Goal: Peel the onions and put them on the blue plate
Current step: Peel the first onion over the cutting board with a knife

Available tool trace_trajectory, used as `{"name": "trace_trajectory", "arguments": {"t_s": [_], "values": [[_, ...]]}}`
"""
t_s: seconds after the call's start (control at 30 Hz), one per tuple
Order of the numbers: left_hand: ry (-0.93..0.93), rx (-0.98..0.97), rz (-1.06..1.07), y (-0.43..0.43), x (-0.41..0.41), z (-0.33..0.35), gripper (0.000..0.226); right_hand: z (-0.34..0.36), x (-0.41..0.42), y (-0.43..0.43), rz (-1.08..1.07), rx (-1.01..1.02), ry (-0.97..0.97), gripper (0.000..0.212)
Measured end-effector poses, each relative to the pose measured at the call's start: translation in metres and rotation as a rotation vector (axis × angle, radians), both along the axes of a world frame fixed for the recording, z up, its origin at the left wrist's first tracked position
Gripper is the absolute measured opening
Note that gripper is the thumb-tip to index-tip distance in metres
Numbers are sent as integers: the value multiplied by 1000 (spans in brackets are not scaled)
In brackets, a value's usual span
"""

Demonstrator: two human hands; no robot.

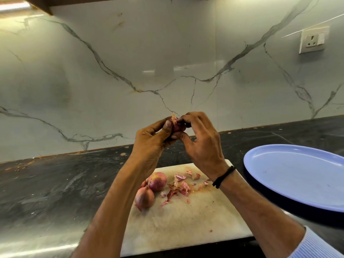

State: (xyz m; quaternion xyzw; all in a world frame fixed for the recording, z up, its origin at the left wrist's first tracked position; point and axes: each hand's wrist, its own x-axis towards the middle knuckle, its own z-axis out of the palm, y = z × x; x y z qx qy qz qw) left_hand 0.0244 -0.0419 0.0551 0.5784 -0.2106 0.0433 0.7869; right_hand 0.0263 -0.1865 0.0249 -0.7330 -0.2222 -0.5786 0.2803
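Papery skin should tear off in strips: left hand [149, 144] grips the small red onion [176, 125] firmly while right hand [201, 144] pinches its loose tip.

Glossy marble wall [130, 53]; papery onion skins [178, 187].

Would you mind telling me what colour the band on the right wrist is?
Black; the wrist band shows clearly in the head view.
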Motion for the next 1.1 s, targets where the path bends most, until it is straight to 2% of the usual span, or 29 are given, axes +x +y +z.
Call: {"name": "trace_trajectory", "arguments": {"t_s": [0.27, 0.53, 0.63, 0.7, 0.83, 1.0, 1.1], "values": [[14, -53, -5, -1, -1, 1, 51, -2, -1, 0, -3, 14, -10, 19], [99, -94, -16, -3, -5, 1, 26, -4, 0, 2, 38, -16, 10, 22], [139, -120, -23, -4, -7, 3, 24, -2, -2, 4, 64, 54, 12, 13], [181, -159, -12, -3, -7, 6, 29, 1, -5, 4, 88, 168, 37, 11], [219, -218, 4, 2, -4, 10, 36, 5, -3, -4, 109, 360, 99, 16], [202, -159, -6, 1, -4, 7, 34, 1, 0, 1, 78, 266, 130, 47], [175, -145, -15, 0, -4, 7, 27, 0, 2, 2, 85, 164, 90, 50]]}}
